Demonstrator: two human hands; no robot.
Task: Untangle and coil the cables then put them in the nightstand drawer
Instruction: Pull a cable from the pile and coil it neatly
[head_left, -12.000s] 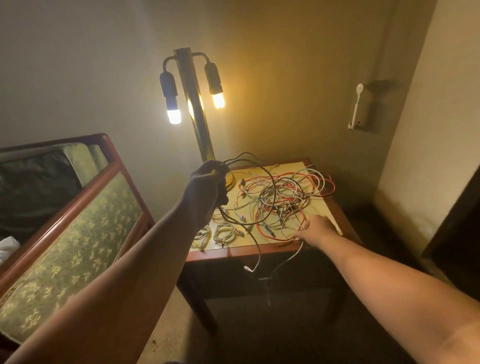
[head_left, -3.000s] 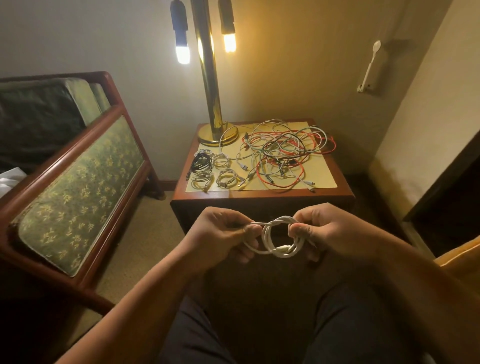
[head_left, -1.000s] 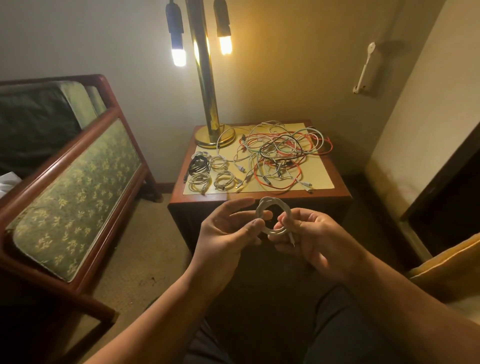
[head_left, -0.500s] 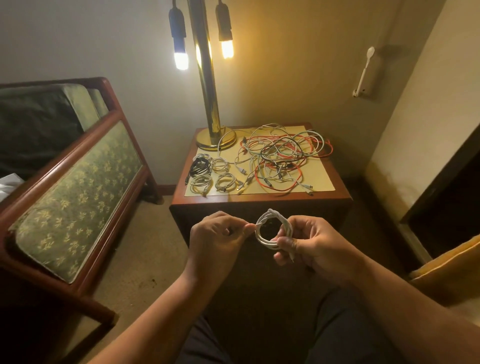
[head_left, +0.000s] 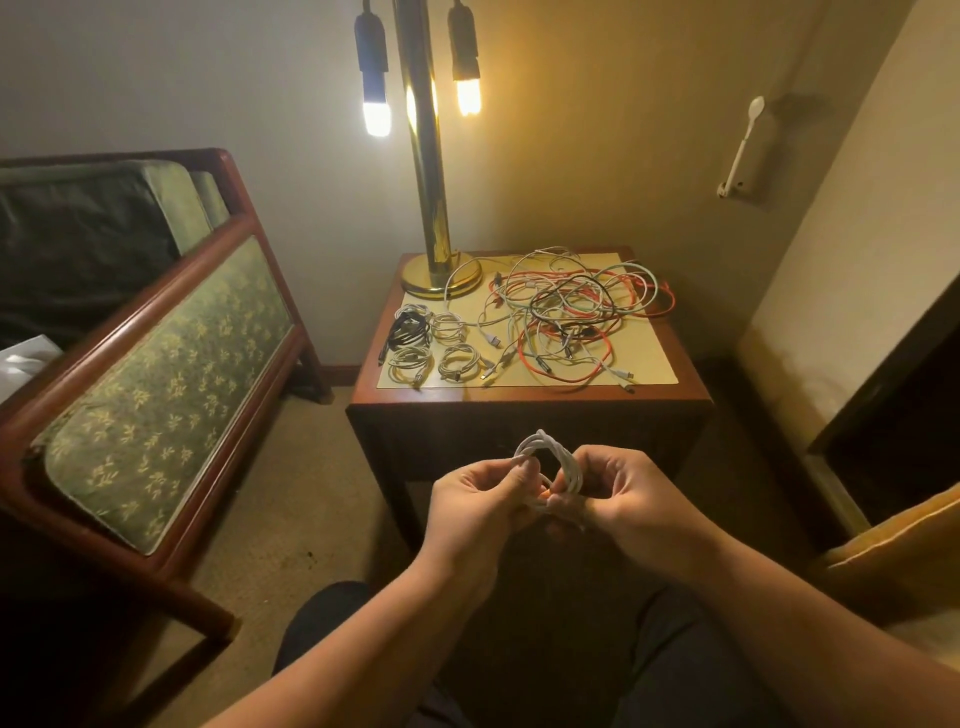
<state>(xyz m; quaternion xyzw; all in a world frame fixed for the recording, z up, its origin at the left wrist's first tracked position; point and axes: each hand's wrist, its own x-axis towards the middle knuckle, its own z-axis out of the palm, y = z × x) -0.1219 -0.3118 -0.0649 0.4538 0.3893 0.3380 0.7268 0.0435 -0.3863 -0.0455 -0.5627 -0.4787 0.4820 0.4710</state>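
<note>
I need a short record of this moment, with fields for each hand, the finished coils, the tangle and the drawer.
Left hand: pinches the white cable coil
Right hand: grips the same coil
Finished coils: several on the left of the nightstand, one black
Tangle: white, red and dark cables, right of the coils
Drawer: no open drawer visible

white cable coil (head_left: 550, 457), brass lamp (head_left: 434, 208), green floral sofa (head_left: 156, 384)

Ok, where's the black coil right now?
In the head view, the black coil lies at the nightstand's left edge, just in front of the lamp base, with white coils right beside it.
</note>
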